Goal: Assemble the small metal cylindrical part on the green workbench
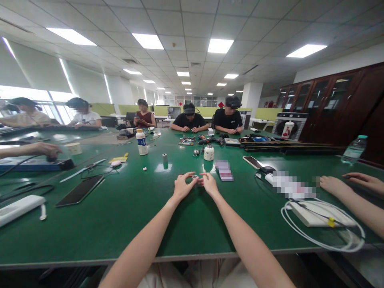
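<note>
A: How do we find the two hands posed?

B: We see both bare forearms reach forward over the near edge and converge; the left hand (182, 187) bends its thumb and index finger to a narrow pinch on a small silvery piece (195, 177); the right hand (210, 185) faces it, fingers bent and tips drawn close; we cannot tell whether these tips touch or grip it.

A: Where do we place the piece?

B: We place it between the hands, at the left fingertips; whether it clears the surface, we cannot tell.

A: What do we note of that surface?

B: We note a glossy green table (126, 224); beyond the hands stand a white jar (209, 153), a grey cylinder (165, 159) and a blue-labelled bottle (142, 142), all upright; a dark phone (80, 191) lies flat to the left.

A: And the room?

B: We observe dark wooden cabinets (328, 96) along the right, lit ceiling panels (220, 45) overhead, and two people in black tops seated opposite; a co-worker's hand (336, 186) lies at right, well apart from the pair.
</note>
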`<state>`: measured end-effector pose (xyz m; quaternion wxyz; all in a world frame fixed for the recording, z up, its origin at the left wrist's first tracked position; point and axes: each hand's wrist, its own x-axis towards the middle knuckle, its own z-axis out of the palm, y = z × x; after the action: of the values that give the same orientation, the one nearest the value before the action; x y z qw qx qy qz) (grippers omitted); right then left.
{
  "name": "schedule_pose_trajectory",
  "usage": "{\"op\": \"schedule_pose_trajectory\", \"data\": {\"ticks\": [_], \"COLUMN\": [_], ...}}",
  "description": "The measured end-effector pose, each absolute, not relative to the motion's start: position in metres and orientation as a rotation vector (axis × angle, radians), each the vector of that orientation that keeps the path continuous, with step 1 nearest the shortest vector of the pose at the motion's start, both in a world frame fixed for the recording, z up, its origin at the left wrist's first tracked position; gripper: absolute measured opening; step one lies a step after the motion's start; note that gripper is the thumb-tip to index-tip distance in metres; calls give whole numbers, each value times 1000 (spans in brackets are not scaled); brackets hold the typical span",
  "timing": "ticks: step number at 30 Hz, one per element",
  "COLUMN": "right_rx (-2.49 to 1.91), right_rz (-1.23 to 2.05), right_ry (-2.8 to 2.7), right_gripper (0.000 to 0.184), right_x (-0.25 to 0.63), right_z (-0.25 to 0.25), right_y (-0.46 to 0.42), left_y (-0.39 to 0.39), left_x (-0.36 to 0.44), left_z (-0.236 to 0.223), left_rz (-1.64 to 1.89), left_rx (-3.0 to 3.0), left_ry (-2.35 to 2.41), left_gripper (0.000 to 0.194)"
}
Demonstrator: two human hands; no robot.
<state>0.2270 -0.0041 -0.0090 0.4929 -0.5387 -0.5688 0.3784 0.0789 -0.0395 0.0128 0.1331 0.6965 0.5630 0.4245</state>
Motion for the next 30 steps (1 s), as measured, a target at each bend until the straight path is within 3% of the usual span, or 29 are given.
{"op": "schedule_pose_trajectory", "data": {"ticks": [7, 12, 15, 19, 25, 30], "right_rx": [-1135, -1186, -1196, -1177, -1168, -1130], "right_rz": [999, 919, 897, 890, 863, 885], "right_ry": [-1600, -1633, -1662, -1677, -1669, -1664], "right_gripper": [39, 39, 38, 38, 40, 40], "right_x": [223, 225, 227, 228, 226, 226], "right_z": [-23, -24, -22, -22, -24, -22], "right_y": [-1, -4, -5, -6, -6, -9], "left_y": [-22, -16, -21, -26, -21, -26], "left_x": [79, 53, 26, 10, 46, 76], "left_z": [14, 28, 24, 8, 14, 18], "left_rz": [1374, 1628, 1360, 1064, 1413, 1384], "left_rx": [2020, 1866, 1760, 1756, 2102, 2191], "left_ry": [1605, 1799, 2181, 2356, 1796, 1464], "left_gripper": [20, 25, 20, 15, 19, 19]}}
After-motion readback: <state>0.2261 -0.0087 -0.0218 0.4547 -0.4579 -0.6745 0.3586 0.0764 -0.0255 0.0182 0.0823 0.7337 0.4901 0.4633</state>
